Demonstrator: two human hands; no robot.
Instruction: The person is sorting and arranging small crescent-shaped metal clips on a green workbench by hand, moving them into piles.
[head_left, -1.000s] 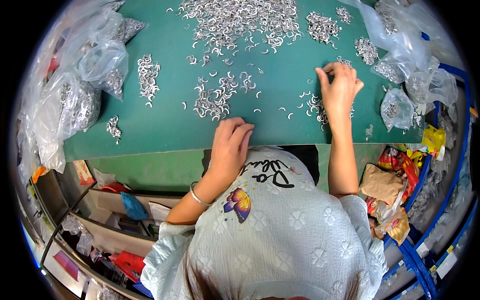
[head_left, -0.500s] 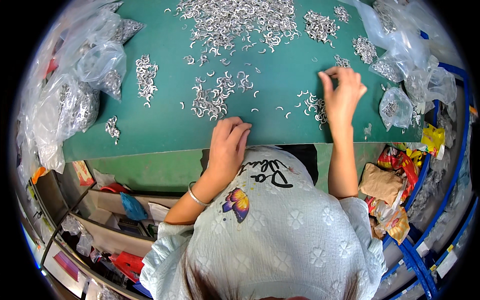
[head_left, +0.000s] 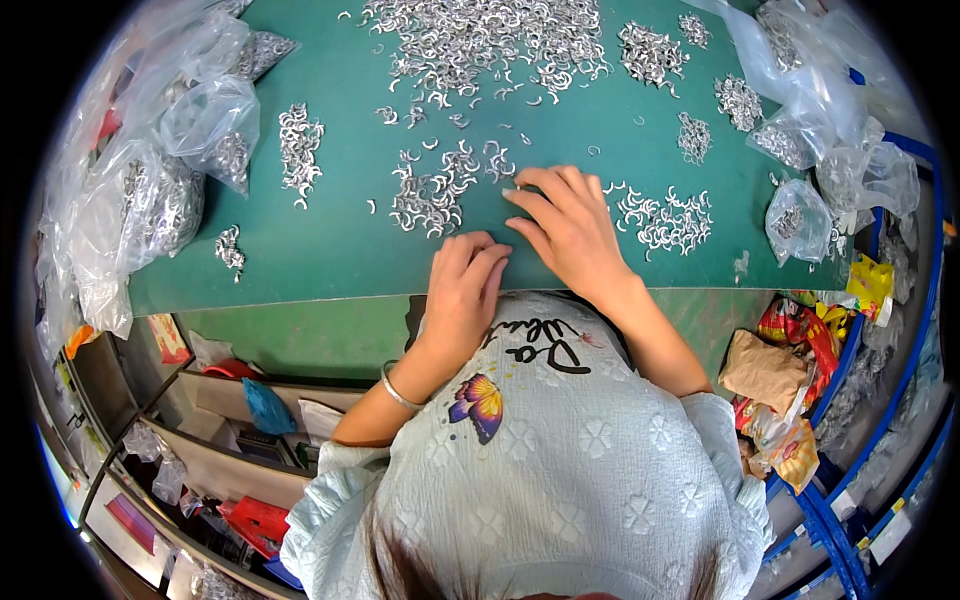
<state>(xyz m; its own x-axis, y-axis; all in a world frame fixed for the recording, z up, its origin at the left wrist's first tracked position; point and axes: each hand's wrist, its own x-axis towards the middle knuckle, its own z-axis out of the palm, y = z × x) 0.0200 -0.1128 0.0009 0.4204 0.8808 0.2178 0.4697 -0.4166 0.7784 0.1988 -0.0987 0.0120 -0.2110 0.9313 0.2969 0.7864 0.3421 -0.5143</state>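
My left hand (head_left: 465, 290) rests at the near edge of the green tabletop (head_left: 330, 245), its fingers curled together. Whether anything is in them is hidden. Beside it, to the right, my right hand (head_left: 575, 232) is over the table with fingers apart and nothing visible in them. Left of its fingertips lies a small pile of silver crescent-shaped metal pieces (head_left: 425, 200). Another pile of the crescent pieces (head_left: 675, 220) spreads just right of my right hand. The largest heap of crescent pieces (head_left: 500, 35) covers the far middle of the table.
Smaller heaps of metal pieces (head_left: 300, 150) lie at the left, with more (head_left: 652, 55) at the far right. Clear plastic bags of parts (head_left: 165, 205) crowd the left edge, and other bags (head_left: 797, 220) the right. Below the right edge are colourful packets (head_left: 790, 440) and blue rack bars (head_left: 840, 530).
My right hand has moved left and nearer from the right-hand piles toward the middle, its fingers spreading. The right pile now shows fully. My left hand stays nearly where it was.
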